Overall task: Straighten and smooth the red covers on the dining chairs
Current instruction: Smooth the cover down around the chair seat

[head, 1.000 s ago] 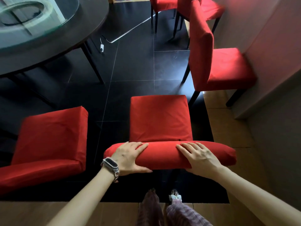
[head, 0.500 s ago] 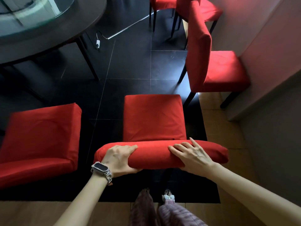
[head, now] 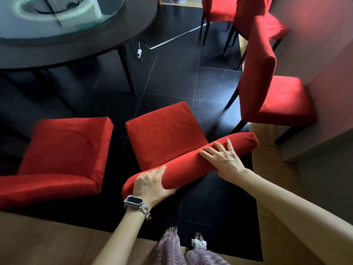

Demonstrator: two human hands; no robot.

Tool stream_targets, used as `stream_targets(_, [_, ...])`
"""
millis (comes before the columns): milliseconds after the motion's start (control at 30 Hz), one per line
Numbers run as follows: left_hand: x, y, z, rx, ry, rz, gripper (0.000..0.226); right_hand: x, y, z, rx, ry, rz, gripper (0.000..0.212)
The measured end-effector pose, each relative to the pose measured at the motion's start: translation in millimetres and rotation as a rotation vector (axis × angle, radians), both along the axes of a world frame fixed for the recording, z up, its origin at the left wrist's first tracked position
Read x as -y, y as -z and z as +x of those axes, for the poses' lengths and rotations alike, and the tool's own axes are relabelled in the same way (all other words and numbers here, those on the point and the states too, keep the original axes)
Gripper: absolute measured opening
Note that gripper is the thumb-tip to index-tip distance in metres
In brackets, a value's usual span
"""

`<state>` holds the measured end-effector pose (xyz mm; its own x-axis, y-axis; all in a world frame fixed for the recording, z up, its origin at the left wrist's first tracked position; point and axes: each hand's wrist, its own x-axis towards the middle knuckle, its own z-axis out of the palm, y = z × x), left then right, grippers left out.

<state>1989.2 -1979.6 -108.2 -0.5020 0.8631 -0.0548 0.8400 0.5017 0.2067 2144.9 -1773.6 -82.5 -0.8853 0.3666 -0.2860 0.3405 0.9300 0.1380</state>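
Note:
A dining chair in a red cover stands right in front of me, seen from above, with its seat (head: 164, 132) beyond its padded backrest top (head: 193, 161). The chair sits turned, its backrest running up to the right. My left hand (head: 152, 186), with a watch on the wrist, grips the left end of the backrest top, thumb underneath. My right hand (head: 223, 159) lies on the right half of the backrest top, fingers spread and pressing on the red fabric.
A second red-covered chair (head: 66, 150) stands close on the left. A third red chair (head: 267, 88) stands at the right against a wall, with more red chairs (head: 219, 10) behind it. A round dark table (head: 95, 43) with a glass turntable fills the upper left. The floor has black tiles.
The chair has swung round, its backrest now slanting up to the right instead of lying level. Both hands stayed on the backrest top and moved with it. The camera also shifted.

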Motion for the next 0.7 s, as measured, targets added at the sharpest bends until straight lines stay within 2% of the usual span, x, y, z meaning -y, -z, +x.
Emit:
stream_targets(233, [-16,3,6,0.035,-0.141,0.008,0.078,-7,6,-33,0.013,0.192,0.020,0.088])
stream_targets(400, [-23,7,-1,0.009,-0.109,-0.002,0.083,-8,16,-35,-0.003,0.338,0.000,0.087])
stream_targets(700, [-9,8,-35,-0.032,-0.064,-0.061,0.084,8,20,-46,-0.018,0.337,-0.142,0.085])
